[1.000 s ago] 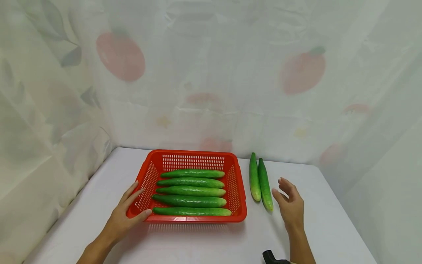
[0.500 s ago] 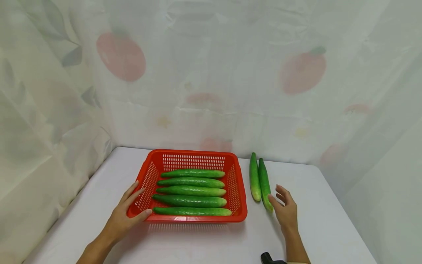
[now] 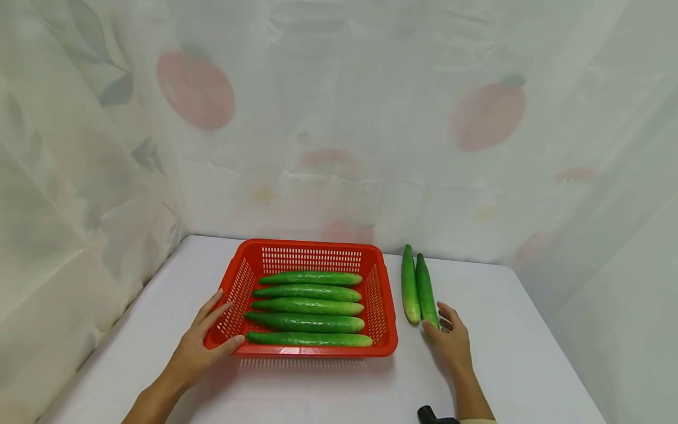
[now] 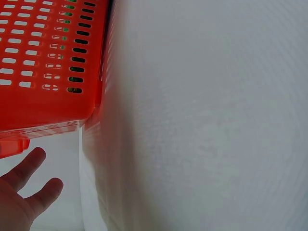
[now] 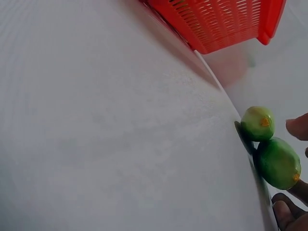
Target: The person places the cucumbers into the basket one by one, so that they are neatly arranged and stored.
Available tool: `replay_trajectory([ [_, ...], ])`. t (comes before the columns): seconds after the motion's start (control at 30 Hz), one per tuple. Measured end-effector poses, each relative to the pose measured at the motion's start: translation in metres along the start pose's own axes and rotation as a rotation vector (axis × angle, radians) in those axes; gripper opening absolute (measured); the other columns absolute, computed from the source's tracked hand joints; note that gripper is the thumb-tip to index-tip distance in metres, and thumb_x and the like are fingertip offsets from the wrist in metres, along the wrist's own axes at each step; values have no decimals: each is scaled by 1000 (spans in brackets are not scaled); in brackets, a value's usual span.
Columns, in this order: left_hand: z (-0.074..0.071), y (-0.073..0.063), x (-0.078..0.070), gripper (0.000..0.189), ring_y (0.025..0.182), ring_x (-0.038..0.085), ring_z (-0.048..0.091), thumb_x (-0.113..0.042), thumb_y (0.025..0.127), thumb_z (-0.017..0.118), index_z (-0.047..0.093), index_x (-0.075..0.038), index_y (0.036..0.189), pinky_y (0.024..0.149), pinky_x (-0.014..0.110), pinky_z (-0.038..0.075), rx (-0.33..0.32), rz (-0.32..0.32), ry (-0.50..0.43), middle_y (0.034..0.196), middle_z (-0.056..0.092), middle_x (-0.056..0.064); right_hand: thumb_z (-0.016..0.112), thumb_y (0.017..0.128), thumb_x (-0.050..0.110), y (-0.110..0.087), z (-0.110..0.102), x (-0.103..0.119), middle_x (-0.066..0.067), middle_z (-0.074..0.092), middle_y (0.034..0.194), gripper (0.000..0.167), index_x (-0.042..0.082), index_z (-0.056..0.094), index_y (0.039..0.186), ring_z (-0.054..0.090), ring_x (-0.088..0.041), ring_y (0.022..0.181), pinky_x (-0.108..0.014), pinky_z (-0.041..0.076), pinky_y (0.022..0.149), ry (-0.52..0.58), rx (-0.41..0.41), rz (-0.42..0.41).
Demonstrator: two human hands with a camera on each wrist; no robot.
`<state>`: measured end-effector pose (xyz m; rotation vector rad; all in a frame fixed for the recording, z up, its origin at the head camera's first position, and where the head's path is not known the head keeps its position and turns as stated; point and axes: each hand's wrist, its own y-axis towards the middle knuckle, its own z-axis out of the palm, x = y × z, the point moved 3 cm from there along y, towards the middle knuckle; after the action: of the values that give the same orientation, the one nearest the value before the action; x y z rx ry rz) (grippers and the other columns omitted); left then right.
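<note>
In the head view, my left hand (image 3: 193, 350) rests at the front left corner of a red plastic basket (image 3: 302, 351), its fingers spread and fairly straight along the rim. Several green cucumbers (image 3: 307, 307) lie side by side across the basket floor. To the right of the basket, two more cucumbers lie lengthwise on the table: a left one (image 3: 409, 285) and a right one (image 3: 425, 288). My right hand (image 3: 452, 344) is at the near end of the right one, thumb over its left side and fingers on its right. In the right wrist view, the thumb (image 5: 299, 127) stands apart from that cucumber (image 5: 277, 163).
A white-covered table (image 3: 508, 341) carries everything. Behind it hangs a pale curtain (image 3: 339, 118) with faded fruit prints, and another curtain (image 3: 69, 235) borders the left side. A black object (image 3: 431, 416) sits by the right wrist.
My right hand has moved left and down to the near end of the right cucumber, which it now partly covers. The left hand, basket and cucumbers have stayed in place.
</note>
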<state>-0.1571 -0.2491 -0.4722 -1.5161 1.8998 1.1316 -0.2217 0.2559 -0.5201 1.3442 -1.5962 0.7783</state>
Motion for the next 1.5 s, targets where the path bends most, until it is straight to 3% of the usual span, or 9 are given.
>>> replay_trajectory([
  [0.27, -1, 0, -1, 67, 135, 37, 25, -23, 82, 78, 49, -4, 139, 91, 68, 30, 7, -11, -7, 156, 21, 0, 72, 85, 14, 1, 5, -3, -23, 49, 134, 59, 9, 47, 138, 46, -37, 121, -50, 37, 99, -84, -13, 0],
  [0.5, 0, 0, 0, 67, 135, 37, 25, -24, 82, 78, 49, -7, 140, 90, 69, 30, 12, -12, -5, 157, 20, -1, 67, 88, 10, -2, 1, -2, -22, 55, 130, 52, 5, 50, 137, 53, -34, 115, -47, 42, 93, -98, -89, 30],
  [0.7, 0, 0, 0, 67, 135, 37, 25, -24, 82, 78, 49, -6, 140, 90, 69, 30, 13, -19, -8, 156, 21, -2, 60, 90, 11, -7, -7, 0, -22, 56, 127, 45, 2, 54, 134, 52, -33, 111, -45, 40, 90, -24, -217, 105],
  [0.87, 0, 0, -1, 67, 135, 37, 25, -25, 82, 78, 49, -5, 139, 91, 68, 31, 14, -18, -4, 156, 21, -1, 60, 90, 15, -9, -14, -1, -21, 58, 125, 43, 3, 58, 131, 52, -28, 108, -37, 39, 85, 33, -317, 135],
  [1.17, 0, 0, 1, 66, 135, 36, 25, -23, 81, 78, 50, -7, 139, 90, 68, 30, 9, -6, -9, 156, 21, -2, 64, 90, 12, -14, -31, 9, -19, 62, 118, 37, 0, 63, 125, 51, -19, 98, -14, 40, 70, 149, -429, 100],
  [1.5, 0, 0, 0, 67, 135, 36, 26, -24, 82, 78, 49, -8, 140, 90, 69, 31, 15, -12, -1, 156, 20, -3, 64, 89, 2, -17, -55, 34, -14, 55, 115, 34, -5, 62, 122, 54, -17, 95, -13, 48, 69, 316, -467, 15],
])
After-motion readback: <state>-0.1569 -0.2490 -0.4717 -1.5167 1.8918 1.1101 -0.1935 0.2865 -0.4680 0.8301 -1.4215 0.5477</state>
